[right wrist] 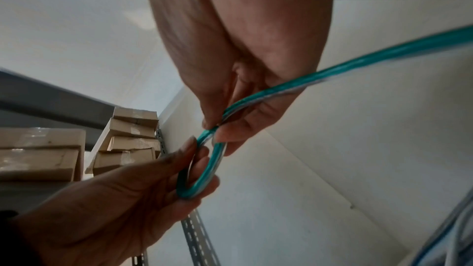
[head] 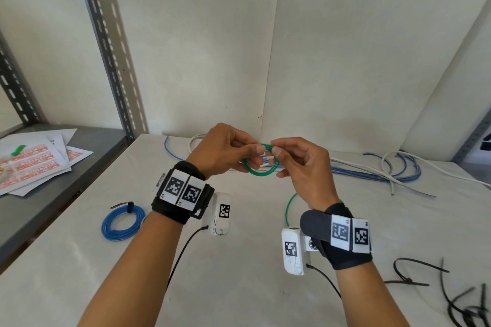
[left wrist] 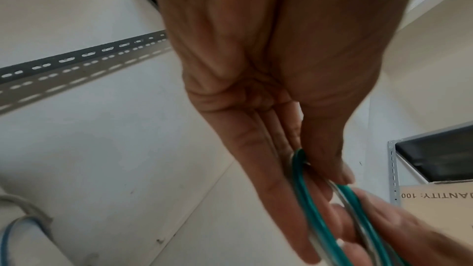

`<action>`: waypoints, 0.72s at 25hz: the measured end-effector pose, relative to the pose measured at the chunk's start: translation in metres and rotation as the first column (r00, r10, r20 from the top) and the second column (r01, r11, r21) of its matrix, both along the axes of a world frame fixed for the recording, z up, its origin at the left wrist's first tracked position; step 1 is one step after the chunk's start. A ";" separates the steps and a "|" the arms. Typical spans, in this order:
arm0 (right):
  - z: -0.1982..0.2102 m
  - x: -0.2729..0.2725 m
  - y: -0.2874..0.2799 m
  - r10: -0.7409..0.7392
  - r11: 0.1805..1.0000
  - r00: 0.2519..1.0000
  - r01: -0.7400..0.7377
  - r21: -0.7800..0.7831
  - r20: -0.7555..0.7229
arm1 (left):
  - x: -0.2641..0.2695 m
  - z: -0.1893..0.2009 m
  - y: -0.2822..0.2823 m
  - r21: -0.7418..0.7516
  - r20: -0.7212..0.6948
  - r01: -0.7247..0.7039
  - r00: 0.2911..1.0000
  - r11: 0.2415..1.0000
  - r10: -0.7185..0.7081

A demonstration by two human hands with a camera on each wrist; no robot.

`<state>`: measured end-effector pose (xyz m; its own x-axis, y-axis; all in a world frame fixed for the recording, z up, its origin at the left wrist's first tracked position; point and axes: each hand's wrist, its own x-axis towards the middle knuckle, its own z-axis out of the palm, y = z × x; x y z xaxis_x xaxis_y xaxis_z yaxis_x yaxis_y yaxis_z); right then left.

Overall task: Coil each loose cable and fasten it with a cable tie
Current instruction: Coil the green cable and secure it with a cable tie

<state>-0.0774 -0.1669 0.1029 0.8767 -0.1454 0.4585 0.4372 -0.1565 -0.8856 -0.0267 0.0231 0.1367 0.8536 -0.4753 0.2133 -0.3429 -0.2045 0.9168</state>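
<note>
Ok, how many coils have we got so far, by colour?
Blue coil, tied: 1
Green coil, no tie on it, pinched by left hand and right hand: 1
Total: 2

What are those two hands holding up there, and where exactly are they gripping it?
Both hold the green cable, partly coiled. The left hand holds the small coil's side; the right hand pinches the cable at the coil's top, its loose tail trailing down.

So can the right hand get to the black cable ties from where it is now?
Probably not yet. The right hand is pinching the green cable along with the left hand. The black cable ties lie unobstructed on the table to its right, but it would have to let go first.
</note>
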 end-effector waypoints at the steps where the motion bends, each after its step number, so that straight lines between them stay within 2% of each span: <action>1: 0.000 0.000 0.003 -0.022 0.997 1.000 0.023 0.078 -0.010 | 0.001 0.000 -0.001 -0.030 0.002 -0.012 1.000 0.999 0.012; 4: -0.002 -0.001 0.015 -0.024 0.953 0.997 0.045 0.300 -0.073 | 0.004 -0.003 -0.003 -0.143 -0.009 -0.047 0.999 0.989 0.046; 7: -0.004 -0.001 0.024 0.003 0.930 0.997 0.026 0.367 -0.080 | 0.006 -0.006 -0.005 -0.268 -0.051 -0.122 0.992 0.956 0.113; 9: -0.006 0.001 0.031 -0.061 0.912 0.997 0.073 0.404 -0.042 | 0.006 -0.008 -0.010 -0.336 -0.072 -0.166 0.986 0.927 0.150; 12: -0.010 0.004 0.041 -0.205 0.839 0.979 0.172 0.517 0.005 | 0.002 -0.008 -0.021 -0.403 -0.105 -0.187 0.982 0.896 0.158; 14: -0.011 0.004 0.041 -0.217 0.839 0.976 0.184 0.512 0.005 | 0.001 -0.008 -0.024 -0.407 -0.112 -0.183 0.982 0.895 0.150; 18: -0.007 0.003 0.025 -0.172 0.900 0.985 0.148 0.410 0.023 | -0.001 -0.007 -0.018 -0.379 -0.132 -0.119 0.989 0.918 0.074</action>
